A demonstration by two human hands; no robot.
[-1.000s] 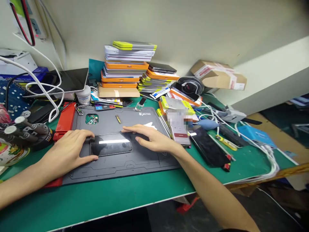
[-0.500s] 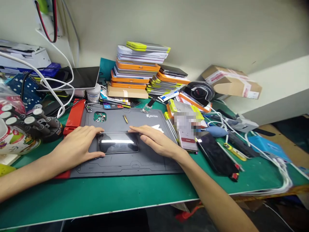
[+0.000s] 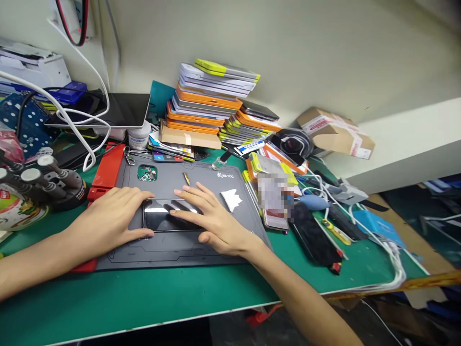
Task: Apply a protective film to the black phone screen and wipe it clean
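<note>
A black smartphone lies flat, screen up, on the grey work mat, with bright reflections across its glass. My left hand holds its left end, fingertips along the far edge and thumb at the near edge. Over the phone's right half is my right hand, fingers spread and one fingertip at the glass. It hides the phone's right end. Behind the phone sits a small brass-coloured piece. A torn white sheet rests right of my right hand.
Stacked flat boxes stand against the wall. Screwdrivers in a round holder are at the left. To the right lie a dark phone, a blue blower bulb and white cables. A small glass bottle stands on the mat's back edge.
My right hand has moved left from the phone's far right corner onto its screen, with the fingers spreading. The white sheet shows more fully. My left hand keeps its hold. The view has shifted slightly.
</note>
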